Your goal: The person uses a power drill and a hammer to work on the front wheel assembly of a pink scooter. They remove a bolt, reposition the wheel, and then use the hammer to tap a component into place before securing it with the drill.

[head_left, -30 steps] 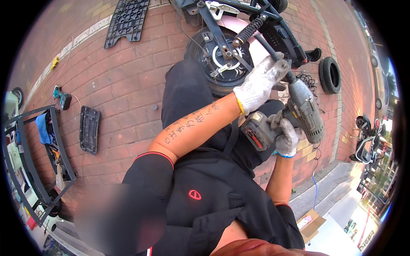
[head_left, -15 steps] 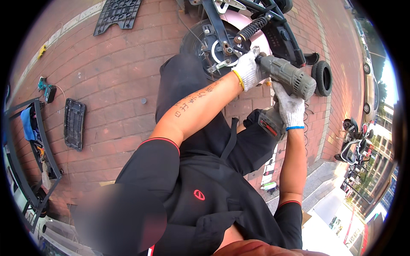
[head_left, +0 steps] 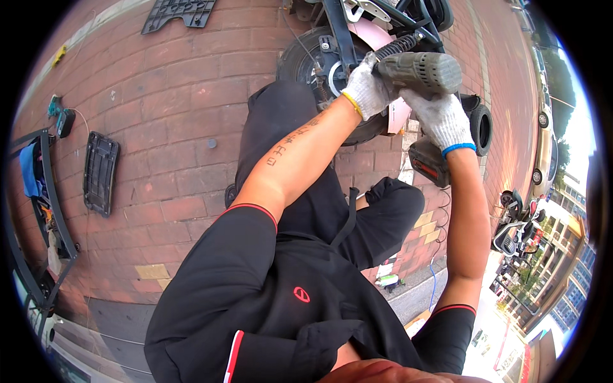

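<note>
A grey cordless impact wrench [head_left: 421, 71] is held up in front of a scooter's rear wheel [head_left: 306, 60]. My right hand [head_left: 444, 121], in a white glove with a blue cuff, wraps its handle, and the battery pack [head_left: 429, 161] shows below. In a white glove with a yellow cuff, my left hand [head_left: 369, 89] closes round the nose of the wrench. Whatever sits on the nose is hidden by that glove. Just beyond the wrench are a black coil shock absorber [head_left: 397, 46] and a pink fender panel [head_left: 399, 115].
Loose tyres [head_left: 480, 127] stand right of the wheel. On the brick paving at left lie a black plastic panel [head_left: 101, 172], a teal power tool [head_left: 61, 118] and a yellow tool [head_left: 59, 55]. A larger black panel [head_left: 177, 14] lies farther off, and a dark-framed rack [head_left: 60, 217] stands far left.
The wrench has risen and swung more level, its body pointing right. My right hand has moved outward with it, the arm straighter. My left hand stays at the nose, shifted slightly left.
</note>
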### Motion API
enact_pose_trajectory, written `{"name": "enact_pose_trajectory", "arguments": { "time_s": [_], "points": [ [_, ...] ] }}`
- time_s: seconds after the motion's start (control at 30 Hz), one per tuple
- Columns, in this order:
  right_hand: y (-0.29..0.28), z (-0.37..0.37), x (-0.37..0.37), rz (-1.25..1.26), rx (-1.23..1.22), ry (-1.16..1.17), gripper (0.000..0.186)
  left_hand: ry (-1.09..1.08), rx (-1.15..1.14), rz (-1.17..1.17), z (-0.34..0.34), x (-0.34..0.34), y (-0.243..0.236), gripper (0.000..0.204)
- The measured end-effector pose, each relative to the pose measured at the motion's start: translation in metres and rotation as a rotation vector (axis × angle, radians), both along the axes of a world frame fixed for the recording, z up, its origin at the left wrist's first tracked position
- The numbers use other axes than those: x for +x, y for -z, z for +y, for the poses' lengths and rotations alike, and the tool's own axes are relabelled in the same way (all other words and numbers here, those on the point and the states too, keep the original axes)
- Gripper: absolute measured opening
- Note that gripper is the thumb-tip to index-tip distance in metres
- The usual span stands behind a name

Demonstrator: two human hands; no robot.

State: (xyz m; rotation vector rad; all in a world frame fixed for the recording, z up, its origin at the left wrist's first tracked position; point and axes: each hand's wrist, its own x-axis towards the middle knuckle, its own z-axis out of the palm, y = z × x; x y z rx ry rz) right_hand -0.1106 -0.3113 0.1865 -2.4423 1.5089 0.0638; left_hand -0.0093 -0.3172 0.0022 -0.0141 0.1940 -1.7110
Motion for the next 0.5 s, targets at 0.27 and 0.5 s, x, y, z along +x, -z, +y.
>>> {"name": "enact_pose_trajectory", "arguments": {
  "time_s": [0.27,0.5],
  "points": [
    [-0.02,-0.043,0.041,0.207,0.076,-0.233,0.053,0.01,0.553,-1.173,0.001,0.053,0.011,0.05],
    [-0.036,-0.067,0.085,0.809,-0.014,-1.196,0.01,-0.322,0.246,-2.084,0.005,0.089,0.02,0.033]
  ]
}}
